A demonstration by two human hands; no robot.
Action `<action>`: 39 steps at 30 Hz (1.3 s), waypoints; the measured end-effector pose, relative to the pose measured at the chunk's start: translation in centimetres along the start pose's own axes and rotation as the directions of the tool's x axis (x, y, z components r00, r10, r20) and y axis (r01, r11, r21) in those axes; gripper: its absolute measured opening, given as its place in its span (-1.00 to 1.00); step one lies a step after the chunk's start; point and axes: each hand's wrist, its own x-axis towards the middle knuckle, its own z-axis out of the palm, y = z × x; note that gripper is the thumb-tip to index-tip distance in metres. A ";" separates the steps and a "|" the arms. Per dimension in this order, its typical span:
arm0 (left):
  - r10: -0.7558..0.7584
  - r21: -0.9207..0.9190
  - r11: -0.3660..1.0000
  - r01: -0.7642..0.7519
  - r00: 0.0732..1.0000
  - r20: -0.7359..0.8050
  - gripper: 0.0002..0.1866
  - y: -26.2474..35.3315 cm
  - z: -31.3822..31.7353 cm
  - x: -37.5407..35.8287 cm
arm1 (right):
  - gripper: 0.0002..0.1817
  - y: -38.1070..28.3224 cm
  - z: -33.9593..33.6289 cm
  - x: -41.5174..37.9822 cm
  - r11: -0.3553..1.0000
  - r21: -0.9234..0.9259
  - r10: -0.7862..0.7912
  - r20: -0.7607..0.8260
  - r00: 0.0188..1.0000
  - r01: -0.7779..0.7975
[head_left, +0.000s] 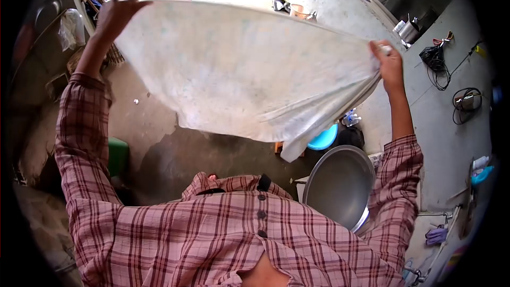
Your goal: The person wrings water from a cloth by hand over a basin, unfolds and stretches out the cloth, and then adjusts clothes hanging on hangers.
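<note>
A large whitish cloth (239,64) with faint stains is stretched out in the air in front of me. My left hand (118,17), raised at the upper left, is closed on one top corner. Over on the right, my right hand (389,64) grips the opposite side, where the fabric gathers into folds. The lower edge hangs free and uneven, with one corner drooping near a blue basin. Both arms are lifted and spread wide.
A large metal basin (340,186) stands close by my right side. Behind it are a blue basin (323,138) and a dark object (350,139). A green container (118,157) is at my left. Cables (466,105) hang on the right wall; a purple cloth (436,235) lies lower right.
</note>
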 end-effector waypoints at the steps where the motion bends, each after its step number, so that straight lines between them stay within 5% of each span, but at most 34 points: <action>1: -0.214 0.062 0.977 0.206 0.963 0.167 -0.71 -0.4 -1.5 0.6 | -0.77 -0.2 0.3 0.3 0.986 -0.007 -0.164 -0.184 0.969 0.166; 2: -0.381 -0.199 0.908 0.369 0.924 -0.027 -0.71 0.5 -2.7 0.8 | -0.79 -0.9 0.7 0.1 0.974 0.077 -0.184 -0.284 0.941 0.214; 4: -0.296 -0.235 0.919 0.316 0.948 0.116 -0.73 2.3 -1.8 1.2 | -0.80 1.6 2.5 -0.5 0.974 -0.110 -0.198 0.020 0.980 0.199; 5: -0.027 -0.461 0.882 0.096 0.988 0.154 -0.75 2.6 -1.7 0.7 | -0.79 2.6 3.1 -0.8 0.951 -0.230 -0.187 0.096 0.978 0.205; 6: 0.066 -0.160 0.986 -0.050 0.993 0.098 -0.74 0.9 -0.2 -0.4 | -0.78 3.1 3.6 -0.8 0.913 -0.341 -0.174 0.169 0.970 0.223; 8: -0.031 0.136 0.990 0.033 0.999 -0.017 -0.75 -1.8 -1.8 -0.4 | -0.76 3.9 1.6 1.3 0.975 -0.187 -0.144 -0.134 0.980 0.118; 10: -0.146 -0.276 0.955 0.108 0.982 -0.121 -0.60 -1.8 -2.9 0.8 | -0.71 0.9 1.4 1.2 0.979 -0.079 -0.200 -0.239 0.950 0.186; 12: -0.292 -0.274 0.880 0.388 0.897 0.332 -0.69 -0.1 -7.2 2.5 | -0.66 0.1 1.5 1.5 0.998 -0.039 -0.064 -0.160 0.985 0.058; 15: -0.297 -0.357 0.879 0.316 0.949 0.109 -0.52 0.0 -6.9 2.4 | -0.67 -0.6 2.5 1.7 0.997 0.052 -0.036 -0.290 0.956 0.053; 19: -0.366 -0.263 0.867 0.423 0.899 0.241 -0.48 -0.1 -7.0 2.4 | -0.69 1.8 1.5 3.6 0.932 0.359 0.090 -0.105 0.990 -0.047; 22: -0.318 -0.344 0.895 0.283 0.947 -0.048 -0.48 -0.2 -4.9 2.3 | -0.72 1.8 1.8 4.1 0.716 0.686 0.154 0.025 0.988 -0.129; 25: -0.287 -0.312 0.923 0.226 0.944 -0.163 -0.49 0.1 -4.2 2.4 | -0.71 1.5 2.0 4.4 0.576 0.797 0.199 0.076 0.977 -0.179; 28: -0.310 -0.295 0.900 0.322 0.947 0.088 -0.55 -0.1 -3.3 1.9 | -0.69 4.3 1.0 5.7 0.478 0.831 0.190 0.218 0.957 -0.284; 29: -0.248 -0.350 0.902 0.252 0.967 0.058 -0.61 -0.4 -2.8 1.8 | -0.65 5.4 1.0 6.5 0.493 0.830 0.288 0.127 0.949 -0.261; 33: -0.232 -0.317 0.917 0.241 0.970 0.068 -0.60 1.5 -3.5 2.9 | -0.54 -0.3 3.2 2.9 0.842 0.516 0.055 0.205 0.977 -0.156; 34: -0.229 -0.317 0.920 0.232 0.972 0.045 -0.59 1.9 -3.4 2.9 | -0.47 -0.3 2.9 2.6 0.874 0.449 -0.032 0.430 0.902 -0.183; 36: -0.219 -0.312 0.923 0.226 0.974 0.060 -0.55 2.4 -3.3 2.9 | -0.52 -1.9 3.8 0.9 0.998 0.015 -0.063 0.504 0.861 0.063; 37: -0.209 -0.308 0.923 0.229 0.973 0.098 -0.53 2.5 -3.3 3.0 | -0.65 -2.8 3.9 0.5 0.994 -0.106 0.068 0.586 0.807 -0.006; 39: -0.261 -0.305 0.898 0.317 0.942 0.211 -0.47 3.2 -3.8 3.6 | -0.83 -0.8 3.7 1.2 0.991 -0.006 0.113 0.556 0.823 -0.132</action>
